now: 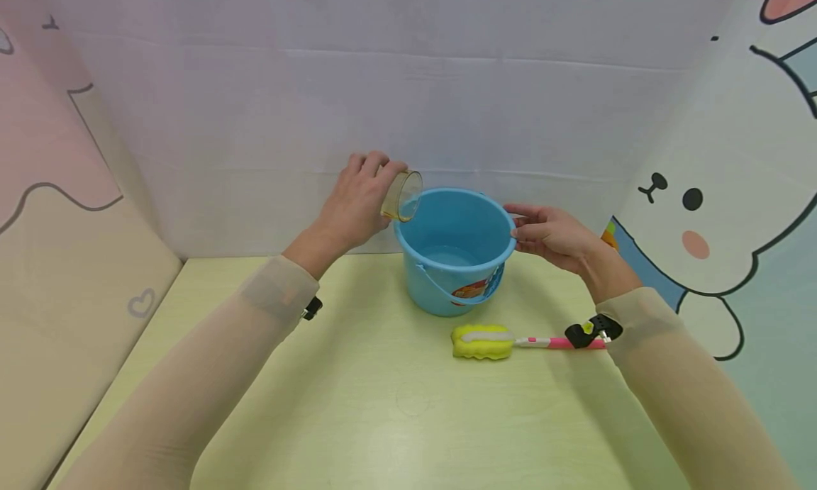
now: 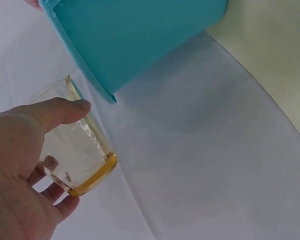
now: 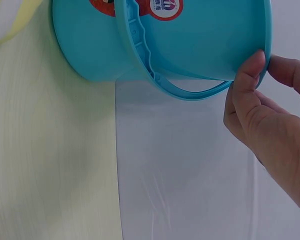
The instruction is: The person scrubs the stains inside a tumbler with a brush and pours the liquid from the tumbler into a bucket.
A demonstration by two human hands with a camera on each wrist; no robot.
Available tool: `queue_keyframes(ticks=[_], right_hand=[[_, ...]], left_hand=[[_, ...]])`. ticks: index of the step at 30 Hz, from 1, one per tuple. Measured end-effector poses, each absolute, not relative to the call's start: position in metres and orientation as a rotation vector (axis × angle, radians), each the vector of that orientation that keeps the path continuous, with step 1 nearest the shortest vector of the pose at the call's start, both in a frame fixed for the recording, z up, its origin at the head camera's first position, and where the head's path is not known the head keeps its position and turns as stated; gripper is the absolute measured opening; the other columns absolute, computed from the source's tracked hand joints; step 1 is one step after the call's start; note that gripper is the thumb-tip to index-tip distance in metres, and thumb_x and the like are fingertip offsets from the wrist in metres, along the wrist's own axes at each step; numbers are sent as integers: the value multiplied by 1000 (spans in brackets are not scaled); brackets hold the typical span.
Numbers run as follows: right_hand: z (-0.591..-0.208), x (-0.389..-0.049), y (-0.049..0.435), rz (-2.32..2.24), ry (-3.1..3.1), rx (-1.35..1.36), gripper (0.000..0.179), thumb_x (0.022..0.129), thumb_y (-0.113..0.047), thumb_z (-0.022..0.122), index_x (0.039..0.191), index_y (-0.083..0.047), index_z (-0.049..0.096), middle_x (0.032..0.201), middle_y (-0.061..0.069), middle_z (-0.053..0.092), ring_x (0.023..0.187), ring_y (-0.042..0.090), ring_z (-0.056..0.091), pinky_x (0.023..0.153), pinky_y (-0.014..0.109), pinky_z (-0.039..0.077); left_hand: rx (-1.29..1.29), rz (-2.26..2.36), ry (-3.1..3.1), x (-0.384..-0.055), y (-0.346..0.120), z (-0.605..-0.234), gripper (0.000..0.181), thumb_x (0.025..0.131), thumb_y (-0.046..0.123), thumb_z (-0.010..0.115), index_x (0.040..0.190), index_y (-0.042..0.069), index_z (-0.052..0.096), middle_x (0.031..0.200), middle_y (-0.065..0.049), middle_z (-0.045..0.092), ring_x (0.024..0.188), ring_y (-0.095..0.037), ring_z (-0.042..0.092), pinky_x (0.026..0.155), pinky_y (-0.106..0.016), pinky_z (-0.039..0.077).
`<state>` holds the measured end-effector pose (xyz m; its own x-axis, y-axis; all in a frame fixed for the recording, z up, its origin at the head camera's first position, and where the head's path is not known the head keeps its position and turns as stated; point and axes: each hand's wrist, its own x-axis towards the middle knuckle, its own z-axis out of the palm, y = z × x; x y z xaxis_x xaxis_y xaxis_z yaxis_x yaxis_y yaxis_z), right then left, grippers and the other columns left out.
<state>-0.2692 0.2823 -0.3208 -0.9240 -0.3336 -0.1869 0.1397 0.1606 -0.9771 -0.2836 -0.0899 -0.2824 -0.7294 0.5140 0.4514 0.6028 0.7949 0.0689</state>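
Observation:
A clear amber-tinted glass cup is tilted sideways at the bucket's left rim, its mouth toward the bucket. My left hand grips it from the outer side. In the left wrist view, the thumb lies along one side of the glass cup, with fingertips at its thicker amber base. The light-blue plastic bucket stands upright on the table, its handle hanging at the front. On the other side, my right hand pinches the bucket's rim between thumb and fingers, clearest in the right wrist view at the bucket wall.
In front of the bucket lies a yellow sponge brush with a white and pink handle, under the right wrist. A pale wooden table meets a white cloth backdrop behind. Printed cartoon panels stand at both sides.

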Motion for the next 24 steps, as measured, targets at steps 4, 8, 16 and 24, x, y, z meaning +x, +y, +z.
queue_keyframes(ticks=[4, 8, 16, 24], right_hand=[[-321, -269, 282, -1825, 2079, -193, 69, 109, -3, 58, 168, -6, 24, 156, 25, 41, 121, 27, 63, 98, 32, 56], [-321, -269, 282, -1824, 2082, -191, 69, 109, -4, 58, 168, -6, 24, 154, 24, 43, 120, 27, 64, 98, 33, 57], [-321, -269, 283, -1823, 2083, -187, 69, 109, -3, 57, 169, -6, 24, 154, 23, 44, 117, 25, 65, 99, 33, 56], [-321, -268, 283, -1821, 2092, -177, 68, 109, -3, 58, 168, -6, 26, 153, 24, 45, 117, 25, 66, 99, 34, 57]], left_hand=[[-845, -290, -2570, -283, -89, -282, 84, 80, 10, 94, 151, 12, 49, 144, -16, 49, 133, -40, 40, 106, -54, 45], [-848, -290, -2564, -283, -89, -282, 84, 80, 9, 94, 151, 12, 50, 143, -16, 49, 133, -40, 40, 105, -54, 46], [-857, -283, -2566, -283, -88, -282, 83, 81, 8, 93, 151, 12, 50, 143, -16, 49, 133, -40, 40, 105, -54, 46], [-862, -287, -2560, -284, -87, -283, 82, 81, 7, 92, 151, 13, 50, 143, -16, 50, 133, -40, 40, 105, -53, 46]])
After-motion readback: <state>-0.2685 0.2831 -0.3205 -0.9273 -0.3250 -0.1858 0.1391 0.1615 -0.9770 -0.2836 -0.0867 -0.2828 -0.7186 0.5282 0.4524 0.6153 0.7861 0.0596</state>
